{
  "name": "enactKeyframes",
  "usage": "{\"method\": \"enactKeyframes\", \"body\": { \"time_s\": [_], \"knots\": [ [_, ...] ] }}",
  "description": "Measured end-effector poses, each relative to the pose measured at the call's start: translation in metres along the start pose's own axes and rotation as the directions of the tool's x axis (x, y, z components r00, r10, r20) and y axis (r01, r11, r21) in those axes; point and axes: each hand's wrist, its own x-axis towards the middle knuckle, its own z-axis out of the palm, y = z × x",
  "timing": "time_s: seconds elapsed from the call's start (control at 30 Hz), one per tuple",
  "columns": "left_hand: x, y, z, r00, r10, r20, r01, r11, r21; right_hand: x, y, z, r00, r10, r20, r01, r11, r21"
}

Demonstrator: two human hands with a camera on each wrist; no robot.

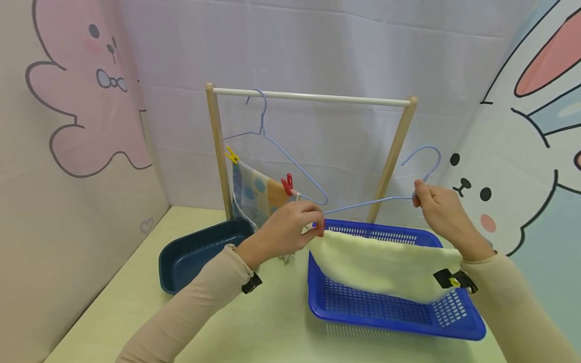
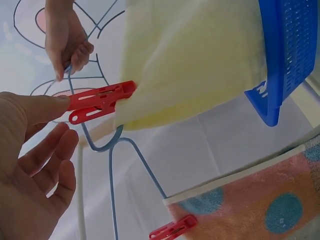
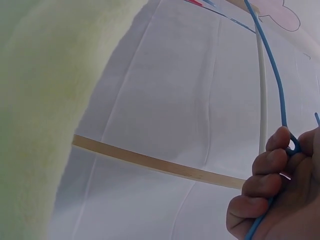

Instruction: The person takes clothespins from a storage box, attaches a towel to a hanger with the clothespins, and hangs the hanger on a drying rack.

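Note:
A pale yellow towel (image 1: 386, 262) hangs from a blue wire hanger (image 1: 367, 204), partly over the blue basket. At the towel's left corner, a red clothespin (image 2: 102, 100) is on the cloth beside the hanger wire. My left hand (image 1: 290, 227) pinches this clothespin, its thumb on one handle; the index finger is mostly hidden in the left wrist view, and other fingers curl loosely apart. My right hand (image 1: 440, 214) grips the hanger at the neck below its hook, fingers curled round the wire (image 3: 277, 80). The towel's right end lies partly behind the right wrist.
A rack (image 1: 313, 97) stands at the back. From it hangs a second blue hanger (image 1: 290, 156) with a patterned towel (image 1: 254, 189), clipped by a yellow clothespin (image 1: 232, 155) and a red one (image 1: 287, 184). A dark teal basin (image 1: 174, 262) is left of the blue basket (image 1: 395, 330).

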Motion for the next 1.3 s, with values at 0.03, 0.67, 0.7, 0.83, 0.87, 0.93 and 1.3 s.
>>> {"method": "enactKeyframes", "body": {
  "time_s": [0.03,0.67,0.7,0.83,0.87,0.93,1.3],
  "knots": [
    [-0.001,-0.001,-0.001,1.000,0.000,-0.008,0.000,1.000,0.001,0.000,0.001,-0.001,1.000,0.002,-0.002,-0.002,1.000,-0.001],
    [-0.043,-0.053,-0.026,0.956,-0.247,0.158,0.245,0.969,0.033,-0.004,0.015,-0.013,0.999,0.037,-0.009,-0.038,0.997,-0.071],
    [-0.046,-0.057,-0.026,0.949,-0.262,0.174,0.259,0.965,0.040,-0.004,0.015,-0.013,0.999,0.038,-0.009,-0.039,0.997,-0.072],
    [-0.057,-0.074,-0.023,0.918,-0.322,0.232,0.316,0.947,0.066,-0.004,0.018,-0.014,0.999,0.041,-0.021,-0.042,0.995,-0.090],
    [-0.060,-0.078,-0.023,0.909,-0.336,0.245,0.328,0.942,0.075,-0.004,0.019,-0.014,0.999,0.041,-0.021,-0.043,0.995,-0.091],
    [-0.066,-0.085,-0.022,0.892,-0.361,0.272,0.351,0.932,0.085,-0.005,0.021,-0.016,0.998,0.059,-0.014,-0.060,0.993,-0.097],
    [-0.087,-0.111,-0.013,0.827,-0.422,0.370,0.427,0.901,0.072,-0.005,0.022,-0.019,0.979,0.192,0.074,-0.181,0.975,-0.130]
  ]
}}
